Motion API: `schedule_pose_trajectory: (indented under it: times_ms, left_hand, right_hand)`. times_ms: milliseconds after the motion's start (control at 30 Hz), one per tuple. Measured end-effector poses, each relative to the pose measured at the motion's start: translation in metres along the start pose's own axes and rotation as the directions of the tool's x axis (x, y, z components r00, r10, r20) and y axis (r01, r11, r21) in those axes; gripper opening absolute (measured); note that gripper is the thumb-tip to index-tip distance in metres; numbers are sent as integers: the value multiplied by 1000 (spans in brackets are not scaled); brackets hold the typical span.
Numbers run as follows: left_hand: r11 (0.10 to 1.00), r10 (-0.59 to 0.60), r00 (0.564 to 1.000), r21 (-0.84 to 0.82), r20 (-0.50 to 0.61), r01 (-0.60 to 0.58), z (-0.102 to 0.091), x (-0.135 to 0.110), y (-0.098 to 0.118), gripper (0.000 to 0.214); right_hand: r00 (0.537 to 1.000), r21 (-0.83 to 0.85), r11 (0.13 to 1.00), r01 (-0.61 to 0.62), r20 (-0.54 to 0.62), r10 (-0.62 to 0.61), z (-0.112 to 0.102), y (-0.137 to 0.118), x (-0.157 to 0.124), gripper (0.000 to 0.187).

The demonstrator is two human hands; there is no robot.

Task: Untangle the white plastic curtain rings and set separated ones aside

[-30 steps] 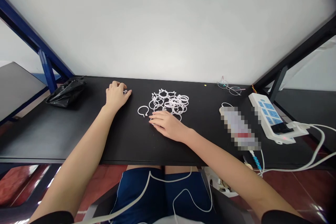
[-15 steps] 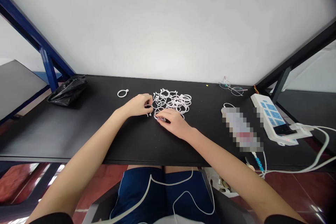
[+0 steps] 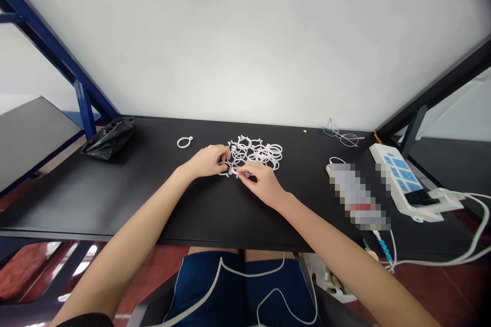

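A pile of white plastic curtain rings [image 3: 264, 156], each with a small knobbed eyelet, lies tangled on the black table in front of me. At the pile's left edge, my left hand [image 3: 209, 160] has its fingers curled around one curtain ring [image 3: 224, 174], partly hidden by the thumb. Close beside it, my right hand [image 3: 263, 180] pinches another ring at the near edge of the pile between thumb and fingertips. The hand covers much of that ring. One single ring [image 3: 184, 142] lies apart, farther left.
A black plastic bag [image 3: 110, 139] sits at the table's left end. Eyeglasses [image 3: 340, 135] lie at the back right. A blurred-out phone [image 3: 358, 196] on a cable and a white power strip [image 3: 399, 179] with cords occupy the right side. A white wall [image 3: 238, 41] rises behind.
The view has shifted slightly, so everything sits a little lower and farther right. My fingertips have come closer together at the near left edge of the pile.
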State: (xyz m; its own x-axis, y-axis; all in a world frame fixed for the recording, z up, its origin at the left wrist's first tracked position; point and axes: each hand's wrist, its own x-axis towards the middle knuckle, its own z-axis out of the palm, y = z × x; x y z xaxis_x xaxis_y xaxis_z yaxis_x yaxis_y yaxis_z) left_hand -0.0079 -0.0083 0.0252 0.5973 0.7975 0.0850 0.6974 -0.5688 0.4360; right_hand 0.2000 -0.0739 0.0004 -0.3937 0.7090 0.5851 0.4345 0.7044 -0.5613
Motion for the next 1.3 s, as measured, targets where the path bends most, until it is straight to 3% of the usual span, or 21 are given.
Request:
schedule_pose_trajectory:
  times_ms: [200,400,533,633,733,867,1000,1100,1300]
  left_hand:
    - [994,-3,1000,112,-19,5,2,-1,6,8]
    - [994,21,998,109,-57,-15,5,-1,4,4]
    - [999,32,996,6,-87,-32,4,0,5,6]
    - [977,24,993,-209,-114,-47,2,1,7,6]
    - [898,-31,990,-438,-137,-33,2,2,8,7]
    - [704,-125,991,-708,-48,55,1,5,10,19]
    - [524,-173,982,-838,68,151,-2,4,14,28]
    - [456,-160,982,-875,99,163,-5,3,20,34]
    - [597,-136,990,-795,31,107,2,2,32,41]
  right_hand:
    - [993,-33,998,59,-99,-62,-1,-1,3,12]
    - [979,-38,997,-65,-196,56,-4,-3,4,13]
    - [969,-32,995,-94,-233,84,-9,0,6,13]
    - [961,-6,991,-133,-246,127,-12,2,7,11]
    - [952,23,984,-178,-248,178,-14,4,8,8]
    - [947,27,983,-184,-262,184,-15,4,7,17]
    - [950,15,989,-149,-276,147,-14,6,7,35]
    - [954,10,992,-125,-274,123,-14,8,7,42]
    - [953,-4,995,-97,-287,92,-13,6,7,44]
